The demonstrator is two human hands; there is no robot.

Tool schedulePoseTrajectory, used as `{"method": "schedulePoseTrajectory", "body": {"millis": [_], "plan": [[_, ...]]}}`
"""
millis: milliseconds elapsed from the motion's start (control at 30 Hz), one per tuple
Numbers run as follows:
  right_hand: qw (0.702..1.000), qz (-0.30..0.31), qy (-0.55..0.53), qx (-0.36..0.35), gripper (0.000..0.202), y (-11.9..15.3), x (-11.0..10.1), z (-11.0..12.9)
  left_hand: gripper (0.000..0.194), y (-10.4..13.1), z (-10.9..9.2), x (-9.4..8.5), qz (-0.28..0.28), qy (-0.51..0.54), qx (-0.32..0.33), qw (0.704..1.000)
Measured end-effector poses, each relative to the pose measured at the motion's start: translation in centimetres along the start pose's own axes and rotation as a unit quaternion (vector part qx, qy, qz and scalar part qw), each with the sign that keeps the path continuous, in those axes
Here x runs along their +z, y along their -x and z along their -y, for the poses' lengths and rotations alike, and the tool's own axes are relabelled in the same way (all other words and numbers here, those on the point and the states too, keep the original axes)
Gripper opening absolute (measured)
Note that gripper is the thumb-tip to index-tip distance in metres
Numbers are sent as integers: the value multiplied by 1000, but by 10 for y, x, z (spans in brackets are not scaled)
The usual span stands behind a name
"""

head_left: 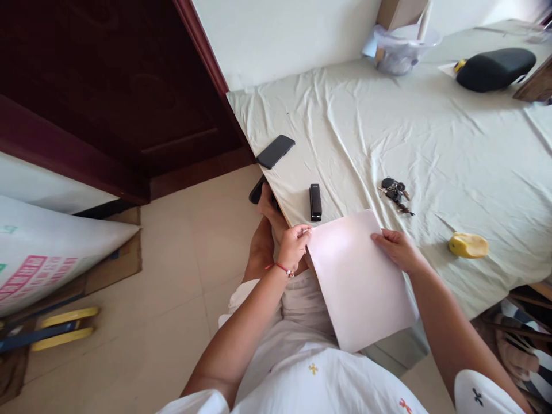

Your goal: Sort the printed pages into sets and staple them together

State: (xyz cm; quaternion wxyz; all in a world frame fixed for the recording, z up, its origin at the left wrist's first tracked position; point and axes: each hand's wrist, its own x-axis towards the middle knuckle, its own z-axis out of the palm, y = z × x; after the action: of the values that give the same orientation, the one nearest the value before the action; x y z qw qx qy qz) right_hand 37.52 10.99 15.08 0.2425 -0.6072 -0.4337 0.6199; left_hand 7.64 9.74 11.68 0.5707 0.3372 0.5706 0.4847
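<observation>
While the left hand (295,248) pinches the paper (362,284), the right hand (399,250), partly hidden underneath, grips its edge.

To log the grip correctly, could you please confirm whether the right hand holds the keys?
No, the right hand grips the white paper, while the keys lie on the cloth.

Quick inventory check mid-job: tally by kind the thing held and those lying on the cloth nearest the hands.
Paper: 1 visible sheet
Stapler: 1
Phone: 1
Key bunch: 1
Yellow object, kind unclear: 1
Total: 5
</observation>
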Motion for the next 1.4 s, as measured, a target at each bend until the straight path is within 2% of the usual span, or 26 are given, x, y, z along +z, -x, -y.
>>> {"method": "schedulePoseTrajectory", "body": {"millis": [167, 500, 733, 933, 1100, 1167, 1233, 1333, 1400], "plan": [[999, -29, 29, -18, 35, -5, -7, 5, 19, -16, -10, -2, -11, -90, 29, 995], [999, -28, -37, 16, 31, -14, -13, 5, 23, -37, -6, -8, -20, -132, 6, 991], [995, -74, -49, 34, 24, -20, -8, 7, 13, -50, -13, -7, -18, -282, 11, 959], [991, -111, -69, 15, 19, -21, -2, 7, 13, -61, -21, -3, -18, -328, 20, 944], [989, -120, -81, 14, 19, -24, -2, 6, 15, -58, -27, -1, -3, -379, 37, 924], [989, -121, -87, 17, 20, -27, -3, 5, 17, -55, -29, -3, -10, -392, 64, 918], [989, -120, -88, 21, 21, -29, -5, 4, 27, -53, -30, -5, -38, -407, 136, 902], [990, -116, -82, 21, 23, -31, -7, 2, 57, -57, -34, -8, -44, -438, 301, 846], [990, -115, -76, 19, 24, -31, -8, 1, 62, -61, -37, -7, 5, -471, 366, 803]]}}
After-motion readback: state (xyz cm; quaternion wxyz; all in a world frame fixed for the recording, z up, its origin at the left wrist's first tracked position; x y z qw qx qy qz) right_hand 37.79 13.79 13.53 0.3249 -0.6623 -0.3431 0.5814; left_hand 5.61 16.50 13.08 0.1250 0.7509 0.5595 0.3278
